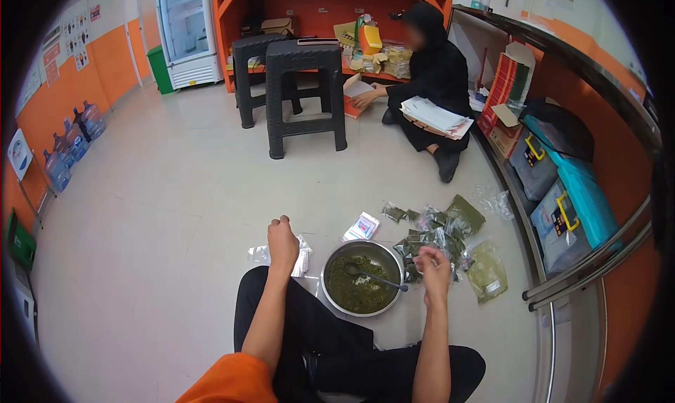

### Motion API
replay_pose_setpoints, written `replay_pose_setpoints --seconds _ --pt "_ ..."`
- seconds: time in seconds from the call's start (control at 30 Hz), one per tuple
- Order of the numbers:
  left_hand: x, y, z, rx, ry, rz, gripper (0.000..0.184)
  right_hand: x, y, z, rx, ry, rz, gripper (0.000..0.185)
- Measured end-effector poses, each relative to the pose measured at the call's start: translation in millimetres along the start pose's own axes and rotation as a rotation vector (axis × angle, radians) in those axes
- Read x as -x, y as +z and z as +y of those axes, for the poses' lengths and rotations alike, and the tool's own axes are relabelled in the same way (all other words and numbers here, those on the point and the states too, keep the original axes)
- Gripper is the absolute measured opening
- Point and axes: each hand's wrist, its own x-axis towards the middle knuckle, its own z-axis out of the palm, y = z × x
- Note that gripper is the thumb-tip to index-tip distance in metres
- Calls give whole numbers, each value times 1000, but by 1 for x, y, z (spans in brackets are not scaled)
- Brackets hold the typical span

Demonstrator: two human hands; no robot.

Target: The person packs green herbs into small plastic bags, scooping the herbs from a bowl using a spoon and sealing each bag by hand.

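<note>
Green mush (344, 292) in round metal bowl (362, 314)

Shiny round silver metal bowl (391, 254); right of it, glossy green-filled plastic packets (464, 219); beyond it, matt black plastic stools (302, 57).

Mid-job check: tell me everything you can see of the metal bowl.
The bowl is round, silvery and shiny, metal by its look, with a narrow rim. It stands upright on the pale floor, in front of the person's legs. Inside is a dark green mass with a paler patch. A dark spoon lies in it, handle reaching over the right-hand rim. Neither the left hand nor right hand touches it.
</note>
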Motion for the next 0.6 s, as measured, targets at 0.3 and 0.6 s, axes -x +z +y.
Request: replay_pose_setpoints --seconds 0.3,0.6 --pt "73 -1 99 1449 -166 -762 17 35 55 -10 -290 302 -607 48" --pt "67 3 88 1791 -474 -717 16 15 34 6 -625 301 -491 44"
